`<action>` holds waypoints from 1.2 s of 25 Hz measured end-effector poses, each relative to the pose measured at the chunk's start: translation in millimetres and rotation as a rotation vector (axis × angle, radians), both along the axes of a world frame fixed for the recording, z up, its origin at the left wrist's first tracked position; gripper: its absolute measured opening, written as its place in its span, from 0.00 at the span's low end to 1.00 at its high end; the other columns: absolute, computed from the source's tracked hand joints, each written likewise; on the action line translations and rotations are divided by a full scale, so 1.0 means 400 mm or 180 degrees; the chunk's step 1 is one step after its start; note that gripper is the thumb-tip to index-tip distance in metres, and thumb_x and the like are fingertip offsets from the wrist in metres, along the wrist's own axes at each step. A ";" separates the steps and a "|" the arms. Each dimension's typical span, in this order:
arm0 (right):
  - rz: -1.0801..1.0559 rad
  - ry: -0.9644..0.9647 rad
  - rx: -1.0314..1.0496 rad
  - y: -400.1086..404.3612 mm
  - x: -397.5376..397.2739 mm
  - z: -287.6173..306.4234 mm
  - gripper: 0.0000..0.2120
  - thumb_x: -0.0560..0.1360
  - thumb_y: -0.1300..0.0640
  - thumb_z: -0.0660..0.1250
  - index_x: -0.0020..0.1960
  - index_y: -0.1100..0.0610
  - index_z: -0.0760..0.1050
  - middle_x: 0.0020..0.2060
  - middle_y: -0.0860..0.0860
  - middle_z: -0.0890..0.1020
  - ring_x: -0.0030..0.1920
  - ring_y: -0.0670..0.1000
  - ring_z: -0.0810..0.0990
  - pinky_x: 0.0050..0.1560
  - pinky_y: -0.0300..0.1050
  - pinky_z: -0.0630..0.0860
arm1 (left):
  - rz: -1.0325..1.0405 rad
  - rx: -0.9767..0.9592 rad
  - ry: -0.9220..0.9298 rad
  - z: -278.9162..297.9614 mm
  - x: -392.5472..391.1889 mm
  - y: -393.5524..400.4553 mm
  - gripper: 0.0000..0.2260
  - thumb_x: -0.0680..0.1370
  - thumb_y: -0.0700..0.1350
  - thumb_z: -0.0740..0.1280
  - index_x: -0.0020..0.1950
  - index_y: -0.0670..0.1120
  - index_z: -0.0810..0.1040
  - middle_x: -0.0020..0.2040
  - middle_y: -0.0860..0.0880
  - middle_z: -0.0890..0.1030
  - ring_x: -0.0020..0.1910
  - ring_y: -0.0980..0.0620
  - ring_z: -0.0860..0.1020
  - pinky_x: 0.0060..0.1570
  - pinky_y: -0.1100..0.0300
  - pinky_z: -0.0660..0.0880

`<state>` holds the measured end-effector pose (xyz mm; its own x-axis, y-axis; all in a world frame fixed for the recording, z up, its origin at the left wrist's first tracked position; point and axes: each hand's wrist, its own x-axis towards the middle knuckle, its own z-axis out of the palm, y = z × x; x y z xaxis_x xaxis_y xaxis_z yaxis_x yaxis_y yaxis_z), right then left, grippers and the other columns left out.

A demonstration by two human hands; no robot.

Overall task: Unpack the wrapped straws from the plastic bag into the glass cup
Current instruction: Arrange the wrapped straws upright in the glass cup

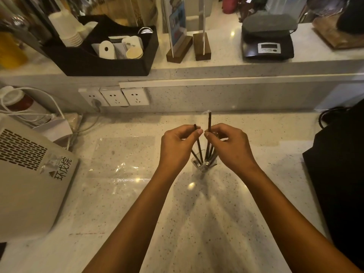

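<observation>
Speckled counter (pixel 197 223) with flat plastic bag (pixel 120 156), glass cup (pixel 204 166), perhaps 1 grey appliance (pixel 29 174).

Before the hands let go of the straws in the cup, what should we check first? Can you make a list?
1. Cup upright on the counter: ok.
2. Straws with their lower ends inside the cup: ok.
3. Left hand has a grip on a straw top: ok, it pinches one.
4. Right hand has a grip on a straw: ok, it pinches the tall one.
5. Bag emptied: looks ok, it lies flat left of the cup with no straws showing.
6. Wrappers intact on every straw: cannot tell, too small to see.
</observation>
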<state>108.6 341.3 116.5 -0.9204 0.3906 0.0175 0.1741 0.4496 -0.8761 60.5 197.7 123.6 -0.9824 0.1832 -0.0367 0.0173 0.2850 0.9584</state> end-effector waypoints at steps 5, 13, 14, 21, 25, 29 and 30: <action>0.0003 -0.0007 -0.0287 0.010 -0.006 0.014 0.05 0.78 0.54 0.69 0.52 0.52 0.83 0.46 0.46 0.85 0.49 0.43 0.82 0.46 0.34 0.75 | -0.0305 -0.0562 -0.0241 -0.008 0.023 -0.005 0.16 0.78 0.48 0.71 0.65 0.52 0.80 0.60 0.54 0.83 0.59 0.57 0.79 0.60 0.55 0.77; 0.0169 0.0015 -0.0172 -0.024 0.004 0.038 0.09 0.79 0.50 0.68 0.56 0.51 0.83 0.47 0.47 0.85 0.49 0.45 0.82 0.48 0.39 0.78 | -0.0313 -0.0393 0.0456 0.095 0.004 0.012 0.09 0.78 0.48 0.71 0.58 0.51 0.85 0.53 0.57 0.85 0.53 0.61 0.81 0.50 0.72 0.72; 0.0186 0.0022 -0.0141 -0.027 0.006 0.044 0.09 0.79 0.51 0.68 0.57 0.51 0.82 0.48 0.46 0.85 0.49 0.44 0.81 0.47 0.37 0.77 | -0.0269 -0.0340 0.0488 0.107 0.005 0.007 0.08 0.79 0.48 0.71 0.57 0.51 0.85 0.51 0.57 0.86 0.52 0.62 0.81 0.50 0.71 0.74; 0.0329 0.0841 0.0793 -0.081 0.066 0.107 0.12 0.77 0.45 0.68 0.54 0.50 0.83 0.54 0.42 0.81 0.59 0.43 0.76 0.59 0.33 0.69 | 0.0413 0.0750 0.0791 0.310 0.035 -0.062 0.06 0.80 0.46 0.68 0.55 0.49 0.82 0.47 0.54 0.86 0.50 0.59 0.83 0.54 0.66 0.79; 0.0379 0.1182 0.0643 -0.135 0.150 0.102 0.12 0.76 0.45 0.67 0.52 0.51 0.82 0.50 0.39 0.80 0.54 0.40 0.77 0.57 0.28 0.71 | 0.0334 0.0835 0.0520 0.332 0.088 -0.094 0.05 0.79 0.46 0.68 0.52 0.50 0.83 0.44 0.54 0.87 0.49 0.58 0.84 0.54 0.62 0.80; 0.0603 0.0824 -0.0249 -0.176 0.232 0.093 0.08 0.76 0.45 0.64 0.48 0.44 0.80 0.37 0.39 0.82 0.43 0.43 0.83 0.47 0.31 0.76 | 0.0332 0.0720 0.0409 0.305 0.117 -0.118 0.03 0.77 0.44 0.70 0.49 0.48 0.84 0.42 0.53 0.87 0.46 0.58 0.84 0.52 0.64 0.80; 0.0652 0.0764 -0.0308 -0.182 0.242 0.089 0.09 0.76 0.44 0.63 0.48 0.45 0.80 0.36 0.39 0.83 0.42 0.44 0.83 0.46 0.32 0.77 | 0.0343 0.0687 0.0403 0.301 0.120 -0.120 0.03 0.77 0.43 0.70 0.48 0.48 0.84 0.41 0.53 0.87 0.46 0.57 0.84 0.51 0.63 0.80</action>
<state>205.6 268.6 152.1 -0.9540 0.2084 0.2154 -0.1280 0.3667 -0.9215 108.3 149.8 243.9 -0.9909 0.0676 0.1163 0.1216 0.0809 0.9893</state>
